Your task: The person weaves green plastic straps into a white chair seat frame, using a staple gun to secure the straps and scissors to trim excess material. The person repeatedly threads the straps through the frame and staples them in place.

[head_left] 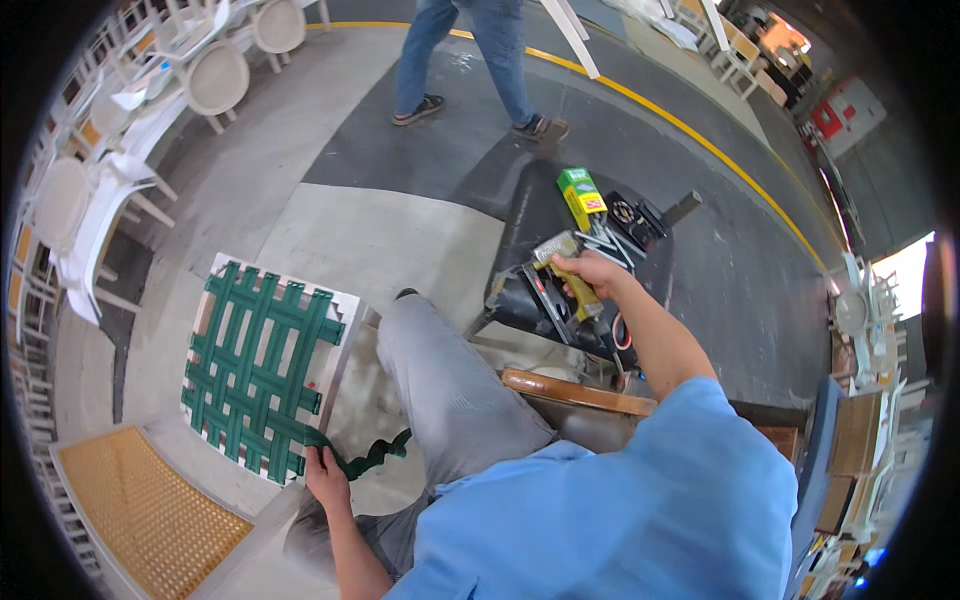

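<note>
My left hand is closed on green webbing at the near right corner of a chair seat frame. The strap's loose end curls off to the right by my knee. Woven green straps cross the pale frame, with gaps between them and some cut ends along its right side. My right hand is wrapped round the handle of a yellow and silver staple gun over a black padded stool. Its grip hides part of the tool.
A green and yellow box, metal tools and a black device lie on the stool. A cane panel stands at lower left. White chairs line the left. Ahead, a person in jeans is on the floor.
</note>
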Demonstrator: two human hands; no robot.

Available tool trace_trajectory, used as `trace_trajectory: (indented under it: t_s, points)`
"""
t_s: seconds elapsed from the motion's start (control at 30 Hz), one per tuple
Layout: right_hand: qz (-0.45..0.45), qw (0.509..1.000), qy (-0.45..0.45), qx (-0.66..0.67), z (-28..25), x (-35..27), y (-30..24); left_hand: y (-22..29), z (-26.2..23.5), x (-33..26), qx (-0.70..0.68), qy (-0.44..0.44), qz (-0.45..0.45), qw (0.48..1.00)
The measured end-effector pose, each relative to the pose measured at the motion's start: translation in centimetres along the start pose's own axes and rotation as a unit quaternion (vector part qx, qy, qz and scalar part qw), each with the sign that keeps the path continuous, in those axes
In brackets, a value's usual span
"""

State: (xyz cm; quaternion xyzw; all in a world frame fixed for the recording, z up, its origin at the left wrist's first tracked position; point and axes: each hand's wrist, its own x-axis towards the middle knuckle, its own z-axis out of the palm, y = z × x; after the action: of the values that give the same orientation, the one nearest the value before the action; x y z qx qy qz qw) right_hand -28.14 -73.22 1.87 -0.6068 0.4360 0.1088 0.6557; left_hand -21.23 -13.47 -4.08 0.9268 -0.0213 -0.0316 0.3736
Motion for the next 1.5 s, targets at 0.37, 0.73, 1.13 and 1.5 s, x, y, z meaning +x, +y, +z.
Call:
trace_trajectory:
  t_s: [0.37,0.73,1.13,1.5]
  points:
    - [0.064,0.820,0.205,-0.530,-6.7,-7.1,3.3,-2.9,0.8,0.5,-0.142,0.111,-0.100,0.979]
    - [0.034,0.986,0.143,-0.083,-8.3,-13.0,4.0,-2.4,-2.9,2.9,-0.626,0.074,-0.221,0.744]
    - [-0.486,0.560,-0.317,-0.591,32.7,-8.4,-7.5,-3.4,-3.4,4.3,-0.663,0.118,-0.207,0.710]
    - [-0.557,0.287,-0.409,-0.664,45.8,-1.3,-7.4,-3.9,-3.3,4.6,-0.663,0.131,-0.206,0.708]
